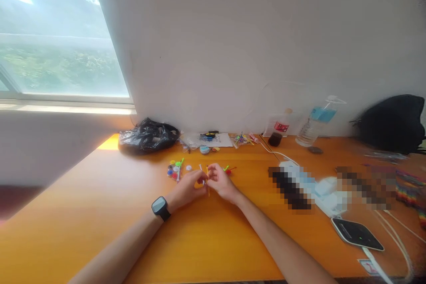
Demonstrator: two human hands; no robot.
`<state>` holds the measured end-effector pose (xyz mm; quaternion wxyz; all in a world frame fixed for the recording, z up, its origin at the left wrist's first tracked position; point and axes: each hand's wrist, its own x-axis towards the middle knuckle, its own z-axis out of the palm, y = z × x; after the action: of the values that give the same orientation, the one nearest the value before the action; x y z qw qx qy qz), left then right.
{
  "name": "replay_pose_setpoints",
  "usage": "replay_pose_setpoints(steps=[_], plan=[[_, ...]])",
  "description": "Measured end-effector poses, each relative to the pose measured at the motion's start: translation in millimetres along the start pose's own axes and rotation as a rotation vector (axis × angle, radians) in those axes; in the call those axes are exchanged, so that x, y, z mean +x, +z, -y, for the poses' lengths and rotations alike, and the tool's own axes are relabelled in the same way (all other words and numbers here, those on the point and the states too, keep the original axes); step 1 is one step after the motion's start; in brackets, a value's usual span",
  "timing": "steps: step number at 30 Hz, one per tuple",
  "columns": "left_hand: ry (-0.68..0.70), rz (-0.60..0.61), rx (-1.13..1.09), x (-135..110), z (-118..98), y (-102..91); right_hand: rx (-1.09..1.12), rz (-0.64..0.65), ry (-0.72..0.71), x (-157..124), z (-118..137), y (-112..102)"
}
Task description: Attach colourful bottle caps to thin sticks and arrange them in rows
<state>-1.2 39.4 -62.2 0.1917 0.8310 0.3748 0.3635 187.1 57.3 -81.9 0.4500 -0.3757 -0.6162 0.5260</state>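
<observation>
Seen gripping a thin yellow stick (209,191) over the counter (206,239) in the fingers of the right hand (223,183), with left hand (191,185) curled beside it in an indiscernible hold, apparently for steadier control.

Black plastic bag (148,137) near window (63,53); red-labelled bottle (278,133), clear bottle (305,133) by wall (213,53); bulky black item (391,122) far right; white power strip (324,206), partly pixelated; dark-faced device (357,233).
</observation>
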Motion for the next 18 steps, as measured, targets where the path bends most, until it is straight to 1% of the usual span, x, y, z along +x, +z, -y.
replay_pose_setpoints(steps=[3,5,7,10,13,16,18], plan=[[-0.020,0.055,-0.036,1,2,1.1,-0.093,0.064,-0.050,-2,-3,5],[-0.021,0.059,-0.035,1,4,0.7,-0.213,0.062,-0.102,-2,-6,6],[-0.022,0.038,-0.012,1,7,-2.0,-0.327,0.040,-0.136,-2,-10,5],[-0.034,-0.017,0.035,1,9,-10.1,-0.442,0.006,-0.183,-2,-18,2],[-0.042,-0.052,0.070,1,8,-18.6,-0.573,-0.054,-0.265,-3,-24,1],[-0.053,-0.024,0.125,2,11,-22.9,-0.671,-0.082,-0.330,-5,-18,1],[-0.096,-0.031,0.190,3,15,-23.7,-0.723,-0.087,-0.354,-6,-7,1]])
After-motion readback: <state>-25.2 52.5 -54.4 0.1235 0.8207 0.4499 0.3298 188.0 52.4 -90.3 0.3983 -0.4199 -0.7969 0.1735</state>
